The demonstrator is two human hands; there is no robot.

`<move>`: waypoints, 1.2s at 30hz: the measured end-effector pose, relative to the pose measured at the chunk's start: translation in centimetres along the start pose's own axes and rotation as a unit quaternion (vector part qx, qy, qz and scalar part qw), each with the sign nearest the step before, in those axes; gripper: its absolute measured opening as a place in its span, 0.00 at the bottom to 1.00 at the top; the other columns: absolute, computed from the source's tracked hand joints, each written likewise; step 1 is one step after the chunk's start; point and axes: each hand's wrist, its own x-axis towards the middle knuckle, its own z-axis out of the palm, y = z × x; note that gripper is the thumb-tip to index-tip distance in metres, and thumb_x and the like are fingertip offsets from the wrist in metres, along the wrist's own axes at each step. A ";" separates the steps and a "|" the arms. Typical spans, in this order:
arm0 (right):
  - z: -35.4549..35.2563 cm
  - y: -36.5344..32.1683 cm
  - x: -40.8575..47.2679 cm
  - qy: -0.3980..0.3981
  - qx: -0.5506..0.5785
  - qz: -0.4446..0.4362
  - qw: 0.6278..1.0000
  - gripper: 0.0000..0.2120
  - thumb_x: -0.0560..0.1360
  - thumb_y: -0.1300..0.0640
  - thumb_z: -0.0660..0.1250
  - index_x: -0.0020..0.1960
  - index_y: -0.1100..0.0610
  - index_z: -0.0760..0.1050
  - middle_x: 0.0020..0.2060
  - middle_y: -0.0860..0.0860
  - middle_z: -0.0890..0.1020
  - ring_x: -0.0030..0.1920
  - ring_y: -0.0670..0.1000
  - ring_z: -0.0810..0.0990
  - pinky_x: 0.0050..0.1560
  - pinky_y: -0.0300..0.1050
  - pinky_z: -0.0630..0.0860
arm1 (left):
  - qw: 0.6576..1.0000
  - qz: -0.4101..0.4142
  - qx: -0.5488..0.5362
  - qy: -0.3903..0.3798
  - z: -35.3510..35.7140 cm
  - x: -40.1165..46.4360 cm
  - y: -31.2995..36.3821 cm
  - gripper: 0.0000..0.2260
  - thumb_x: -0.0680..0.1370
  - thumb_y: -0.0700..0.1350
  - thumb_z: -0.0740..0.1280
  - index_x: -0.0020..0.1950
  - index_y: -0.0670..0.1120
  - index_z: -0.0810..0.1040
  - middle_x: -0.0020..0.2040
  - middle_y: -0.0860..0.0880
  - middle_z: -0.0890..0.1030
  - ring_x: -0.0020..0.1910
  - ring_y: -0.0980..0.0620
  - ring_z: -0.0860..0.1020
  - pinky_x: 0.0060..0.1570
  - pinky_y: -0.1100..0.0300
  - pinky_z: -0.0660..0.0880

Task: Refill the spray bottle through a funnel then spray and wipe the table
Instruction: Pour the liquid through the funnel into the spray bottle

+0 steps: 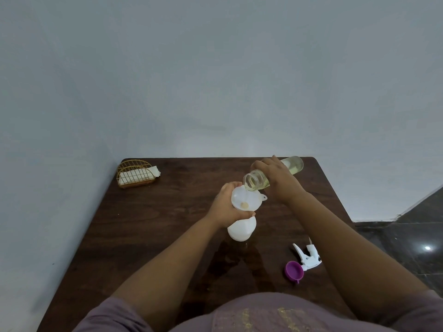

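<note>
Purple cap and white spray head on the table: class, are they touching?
Cannot tell. In the head view the purple cap sits right against the white spray head, edges overlapping, no gap or contact plainly visible.

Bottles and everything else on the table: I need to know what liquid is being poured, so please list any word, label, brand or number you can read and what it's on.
None can be read.
Clear bottle: no label shows.
White spray bottle: plain.
Shirt: gold marks, too blurred to read.

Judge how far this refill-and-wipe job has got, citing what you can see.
Done: the spray head lies off on the table, and the funnel sits in the white spray bottle. In hand: the left hand steadies the funnel while the right hand tips the clear bottle, pouring. Left: refitting the head, spraying, wiping.
</note>
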 end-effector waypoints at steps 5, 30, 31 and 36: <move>0.0 0.0 0.0 0.000 -0.006 -0.002 1.000 0.21 0.62 0.62 0.75 0.53 0.54 0.74 0.46 0.50 0.78 0.47 0.47 0.65 0.53 0.41 0.61 | 1.000 -0.001 0.003 -0.001 0.0 0.1 0.0 0.36 0.64 0.51 0.80 0.68 0.53 0.67 0.65 0.53 0.70 0.60 0.52 0.72 0.56 0.54 0.76; -0.1 -0.3 0.0 0.012 -0.007 -0.008 1.000 0.20 0.62 0.65 0.74 0.51 0.53 0.74 0.44 0.49 0.78 0.44 0.48 0.67 0.52 0.42 0.63 | 1.000 0.000 0.006 0.001 0.1 0.0 -0.2 0.36 0.64 0.52 0.80 0.67 0.54 0.67 0.65 0.54 0.70 0.60 0.53 0.72 0.56 0.54 0.76; -0.1 -0.3 0.0 0.010 -0.009 -0.005 1.000 0.20 0.62 0.64 0.74 0.51 0.53 0.74 0.44 0.49 0.78 0.44 0.48 0.66 0.51 0.41 0.61 | 1.000 0.000 0.007 0.002 0.1 0.0 -0.2 0.36 0.64 0.52 0.80 0.67 0.54 0.67 0.65 0.54 0.70 0.60 0.53 0.72 0.56 0.54 0.76; -0.2 -0.4 -0.1 0.008 -0.002 -0.006 1.000 0.19 0.63 0.64 0.73 0.51 0.52 0.74 0.43 0.49 0.77 0.44 0.49 0.67 0.48 0.40 0.60 | 1.000 0.003 0.008 0.001 -0.1 -0.2 -0.1 0.36 0.64 0.51 0.80 0.68 0.52 0.67 0.65 0.53 0.70 0.60 0.53 0.72 0.55 0.57 0.74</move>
